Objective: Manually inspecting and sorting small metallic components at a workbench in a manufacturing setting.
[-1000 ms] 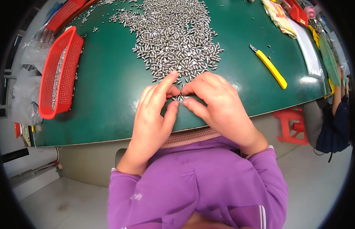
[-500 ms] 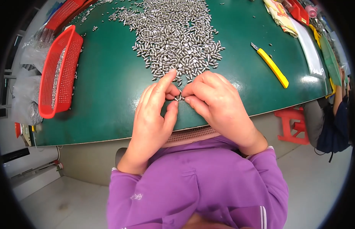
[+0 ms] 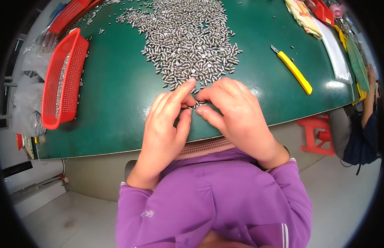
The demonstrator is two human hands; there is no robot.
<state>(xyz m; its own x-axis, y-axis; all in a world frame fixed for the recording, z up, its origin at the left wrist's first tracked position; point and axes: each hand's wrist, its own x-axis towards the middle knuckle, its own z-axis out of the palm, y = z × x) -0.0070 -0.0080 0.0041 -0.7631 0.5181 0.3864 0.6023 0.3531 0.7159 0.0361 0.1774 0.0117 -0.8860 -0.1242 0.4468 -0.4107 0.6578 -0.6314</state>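
Small shiny metal pins (image 3: 198,105), several of them, sit between my fingertips just below the big pile (image 3: 188,41) of the same pins. My left hand (image 3: 168,115) pinches some of them between thumb and a bent finger, its index finger stretched toward the pile's lower edge. Opposite it, my right hand (image 3: 238,108) has its thumb and index finger apart, with the pins beside their tips. Its other fingers curl underneath and are partly hidden. How many pins touch the fingers is too small to tell.
The green tabletop (image 3: 113,87) carries a red perforated basket (image 3: 72,93) with more pins at left and a yellow utility knife (image 3: 297,74), blade out, at right. Beyond are a cloth (image 3: 303,18) and clear plastic bags (image 3: 31,93). A red stool (image 3: 316,134) and another person's arm (image 3: 369,99) show at right.
My right thumb and index finger have spread apart from their pinch on a pin. More pins show between my hands. My left hand has barely shifted.
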